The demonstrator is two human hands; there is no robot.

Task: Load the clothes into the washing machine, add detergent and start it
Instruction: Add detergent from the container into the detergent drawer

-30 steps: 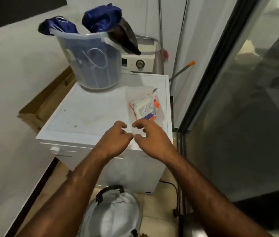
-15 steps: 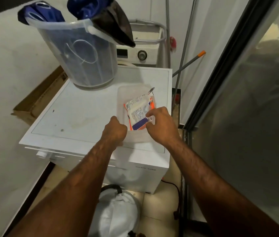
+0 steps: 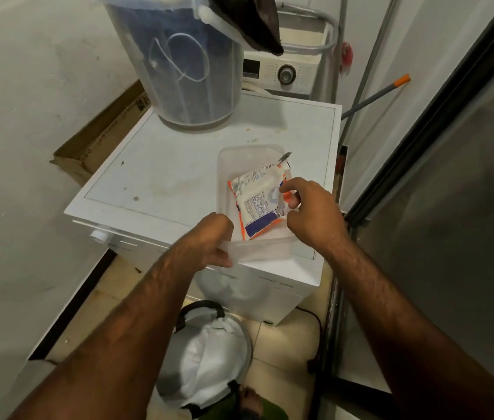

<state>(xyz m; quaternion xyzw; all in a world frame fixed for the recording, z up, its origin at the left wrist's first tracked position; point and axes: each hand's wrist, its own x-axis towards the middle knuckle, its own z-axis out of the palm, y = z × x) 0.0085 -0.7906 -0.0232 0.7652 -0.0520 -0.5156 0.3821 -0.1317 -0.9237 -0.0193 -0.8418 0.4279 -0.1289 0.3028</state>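
Note:
A white washing machine (image 3: 179,165) stands in front of me. On its top sits a clear plastic tub (image 3: 239,159) holding an orange, white and blue detergent packet (image 3: 257,204) with a spoon handle (image 3: 283,157) behind it. My left hand (image 3: 209,241) grips the tub's near left corner. My right hand (image 3: 312,213) pinches the packet's right edge between thumb and fingers. A translucent bucket (image 3: 185,68) of dark clothes stands at the back of the lid, with a dark garment (image 3: 251,22) hanging over its rim.
A laundry basket (image 3: 209,359) with white cloth sits on the floor below the machine's door. A second washer (image 3: 285,74) stands behind. A cardboard box (image 3: 100,134) lies to the left, a glass door (image 3: 451,177) to the right, and an orange-tipped pole (image 3: 385,89) leans at the back.
My head has moved closer and lower over the machine. My left hand went from hovering to gripping the tub's corner, and my right hand took hold of the detergent packet's edge.

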